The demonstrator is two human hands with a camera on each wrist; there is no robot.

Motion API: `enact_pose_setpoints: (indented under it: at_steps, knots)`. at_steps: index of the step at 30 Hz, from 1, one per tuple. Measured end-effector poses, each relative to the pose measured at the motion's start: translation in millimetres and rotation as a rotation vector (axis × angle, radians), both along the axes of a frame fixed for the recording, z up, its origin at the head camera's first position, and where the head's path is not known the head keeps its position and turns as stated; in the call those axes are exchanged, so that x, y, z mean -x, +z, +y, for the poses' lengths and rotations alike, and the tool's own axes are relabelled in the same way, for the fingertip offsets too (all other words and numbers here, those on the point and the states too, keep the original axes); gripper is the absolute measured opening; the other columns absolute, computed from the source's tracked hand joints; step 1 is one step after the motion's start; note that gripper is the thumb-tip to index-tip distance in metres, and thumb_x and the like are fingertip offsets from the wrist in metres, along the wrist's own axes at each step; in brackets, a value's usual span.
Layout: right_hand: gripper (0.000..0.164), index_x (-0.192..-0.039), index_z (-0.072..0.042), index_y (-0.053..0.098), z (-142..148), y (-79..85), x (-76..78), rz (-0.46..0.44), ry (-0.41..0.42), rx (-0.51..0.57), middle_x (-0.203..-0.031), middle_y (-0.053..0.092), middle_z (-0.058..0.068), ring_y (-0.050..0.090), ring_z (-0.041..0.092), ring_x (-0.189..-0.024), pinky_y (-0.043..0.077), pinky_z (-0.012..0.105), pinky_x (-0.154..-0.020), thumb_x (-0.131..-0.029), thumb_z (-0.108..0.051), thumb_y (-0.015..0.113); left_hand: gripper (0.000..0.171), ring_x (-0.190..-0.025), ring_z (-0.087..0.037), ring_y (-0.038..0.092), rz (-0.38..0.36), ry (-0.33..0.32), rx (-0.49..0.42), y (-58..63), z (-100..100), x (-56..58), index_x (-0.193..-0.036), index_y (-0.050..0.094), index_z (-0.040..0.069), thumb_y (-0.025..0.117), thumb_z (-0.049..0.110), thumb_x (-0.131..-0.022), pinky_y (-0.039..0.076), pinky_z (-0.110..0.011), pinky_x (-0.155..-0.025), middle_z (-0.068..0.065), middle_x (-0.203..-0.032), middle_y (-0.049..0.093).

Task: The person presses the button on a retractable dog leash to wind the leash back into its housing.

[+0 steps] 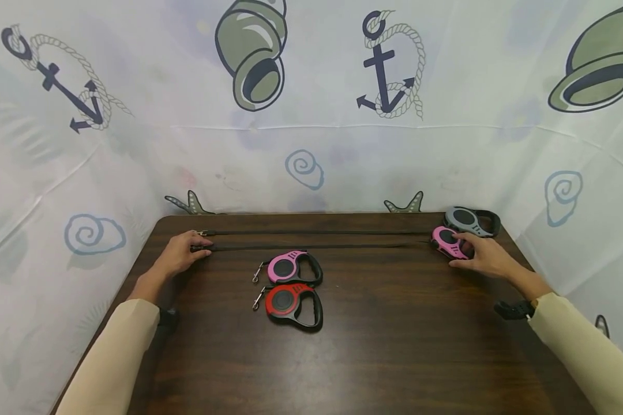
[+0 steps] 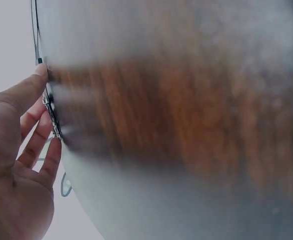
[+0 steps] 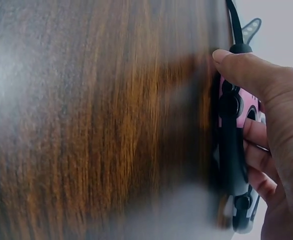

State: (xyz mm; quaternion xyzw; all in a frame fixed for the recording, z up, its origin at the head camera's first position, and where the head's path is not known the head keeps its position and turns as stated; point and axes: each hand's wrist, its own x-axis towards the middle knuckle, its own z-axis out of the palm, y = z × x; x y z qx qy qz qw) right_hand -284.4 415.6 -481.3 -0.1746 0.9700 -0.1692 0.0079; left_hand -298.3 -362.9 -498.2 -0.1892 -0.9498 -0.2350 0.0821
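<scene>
Near the back left corner of the table, my left hand (image 1: 179,253) pinches the clip end of a black leash cord between thumb and fingers. That cord (image 1: 311,246) runs straight across to a pink retractable leash (image 1: 443,238) at the back right. My right hand (image 1: 484,257) grips this pink leash, its thumb in front and its fingers round the handle in the right wrist view. Just behind it lies a grey retractable leash (image 1: 463,217), whose cord (image 1: 311,232) is also drawn out leftward, ending in a metal clip (image 1: 202,233) beside my left fingertips.
Mid-table, a second pink retractable leash (image 1: 282,268) lies directly behind a red one (image 1: 282,301), their metal clips pointing left. The dark wooden table (image 1: 342,369) meets a patterned cloth backdrop (image 1: 332,167) along its back edge.
</scene>
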Motion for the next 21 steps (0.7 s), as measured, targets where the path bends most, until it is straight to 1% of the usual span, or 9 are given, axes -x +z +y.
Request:
enact_pose_setpoints:
  at_steps: [5, 10, 16, 21]
  knots:
    - [0.083, -0.143, 0.007, 0.055, -2.0, -2.9, 1.3, 0.018, -0.008, 0.011, -0.105, 0.071, 0.018, 0.065, 0.028, -0.088, 0.055, 0.052, -0.081, -0.085, -0.042, 0.09, 0.019, -0.101, -0.044, 0.068, -0.004, 0.004, 0.006, 1.5, -1.3, 2.2, -0.105, 0.08, -0.002, 0.085, 0.005, -0.089, 0.051, -0.061, -0.091, -0.02, -0.103, 0.072]
    - [0.077, -0.138, 0.007, 0.057, -1.9, -6.5, 1.6, 0.053, -0.021, 0.008, -0.102, 0.071, 0.017, 0.064, 0.026, -0.084, 0.054, 0.048, -0.077, -0.085, -0.038, 0.091, 0.014, -0.101, -0.043, 0.069, -0.024, 0.002, 0.018, 2.0, -1.8, 5.7, -0.102, 0.08, 0.0, 0.084, 0.005, -0.089, 0.051, -0.061, -0.091, -0.02, -0.103, 0.073]
    - [0.07, -0.134, 0.007, 0.057, -1.3, -9.7, 1.0, 0.09, -0.019, 0.013, -0.099, 0.071, 0.018, 0.063, 0.026, -0.08, 0.056, 0.048, -0.075, -0.086, -0.03, 0.091, 0.011, -0.101, -0.041, 0.068, -0.052, -0.007, 0.038, 1.6, -1.7, 6.7, -0.101, 0.078, 0.001, 0.081, 0.006, -0.092, 0.05, -0.061, -0.092, -0.018, -0.103, 0.072]
    - [0.067, -0.133, 0.008, 0.057, -3.1, -8.3, 0.7, 0.097, -0.013, 0.017, -0.099, 0.071, 0.02, 0.065, 0.027, -0.079, 0.058, 0.052, -0.076, -0.087, -0.027, 0.09, 0.011, -0.098, -0.039, 0.067, -0.046, -0.025, 0.054, 2.9, -1.7, 5.7, -0.104, 0.076, -0.001, 0.078, 0.004, -0.095, 0.051, -0.06, -0.09, -0.018, -0.102, 0.071]
